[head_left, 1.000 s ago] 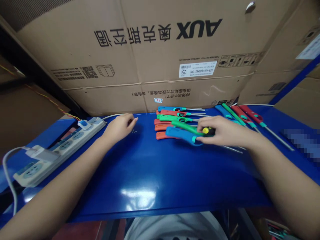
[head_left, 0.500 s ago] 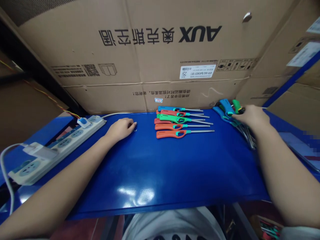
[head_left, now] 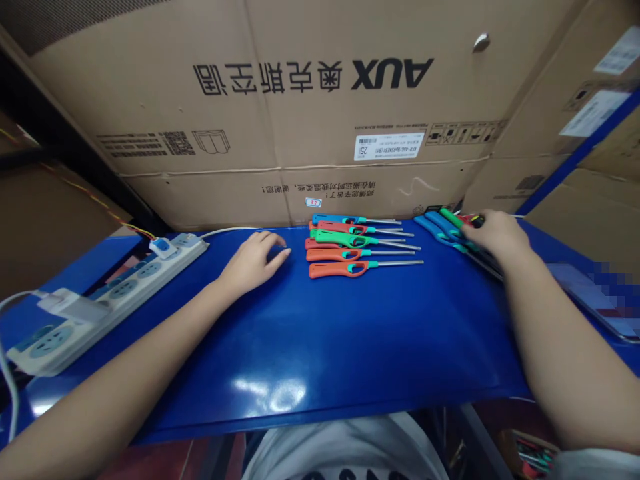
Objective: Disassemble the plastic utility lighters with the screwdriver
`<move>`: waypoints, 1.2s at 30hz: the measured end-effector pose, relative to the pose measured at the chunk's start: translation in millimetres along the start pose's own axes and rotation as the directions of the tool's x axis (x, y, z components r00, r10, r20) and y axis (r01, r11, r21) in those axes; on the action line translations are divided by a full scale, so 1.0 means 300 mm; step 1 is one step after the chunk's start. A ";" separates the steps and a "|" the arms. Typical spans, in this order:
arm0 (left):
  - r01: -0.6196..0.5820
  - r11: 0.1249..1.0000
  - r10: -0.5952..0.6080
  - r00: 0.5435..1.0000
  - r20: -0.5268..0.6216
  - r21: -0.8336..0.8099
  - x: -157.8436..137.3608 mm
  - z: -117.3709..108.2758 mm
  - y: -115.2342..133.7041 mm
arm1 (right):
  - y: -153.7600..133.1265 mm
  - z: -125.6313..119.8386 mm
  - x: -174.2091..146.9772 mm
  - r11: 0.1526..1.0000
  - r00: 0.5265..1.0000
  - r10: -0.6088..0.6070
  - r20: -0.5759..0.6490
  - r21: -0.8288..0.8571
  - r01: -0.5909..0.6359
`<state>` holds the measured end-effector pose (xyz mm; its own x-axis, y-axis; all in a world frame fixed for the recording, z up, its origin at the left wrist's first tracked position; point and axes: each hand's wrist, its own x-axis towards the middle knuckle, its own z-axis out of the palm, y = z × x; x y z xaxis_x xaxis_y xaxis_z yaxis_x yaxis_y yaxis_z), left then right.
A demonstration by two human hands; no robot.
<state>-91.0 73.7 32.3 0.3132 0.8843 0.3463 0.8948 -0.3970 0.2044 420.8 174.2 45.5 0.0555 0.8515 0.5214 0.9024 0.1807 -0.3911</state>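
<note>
Two groups of long-nosed lighters lie on the blue worktop (head_left: 320, 347). The right hand (head_left: 493, 233) rests on the far-right bunch (head_left: 450, 230), fingers curled over blue, green and red handles; the grip looks closed on them, though how many it clasps is hidden under the palm. Their metal stems run out beneath the wrist toward the person. To the left of that hand, well apart, a neat row (head_left: 350, 247) of lighters lies side by side, handles left, stems pointing right, with the orange one (head_left: 345, 269) nearest the person. The left hand (head_left: 253, 263) lies flat on the worktop just left of the row, fingers loosely spread, holding nothing; its fingertips stop just short of the handles.

Judging by the layout, the step in hand is sorting: the right hand is busy at the loose bunch while the row is the ordered stock. A next move would call for a clean single-lighter pick from the bunch, since the handles overlap and the stems cross, so neighbours could be dragged along.

A power strip (head_left: 115, 293) sits further left of the left hand, and a cardboard box (head_left: 310, 100) stands behind everything.
</note>
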 end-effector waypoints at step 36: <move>-0.398 0.878 0.453 0.871 0.189 -0.267 -0.046 0.052 0.162 | -0.399 0.202 -0.192 0.915 0.844 -0.399 0.360 0.096 0.391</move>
<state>-46.8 46.0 23.3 0.7382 0.6372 0.2215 0.5757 -0.7662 0.2856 283.7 133.3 16.4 -0.4667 0.8233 0.3230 0.8064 0.5461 -0.2269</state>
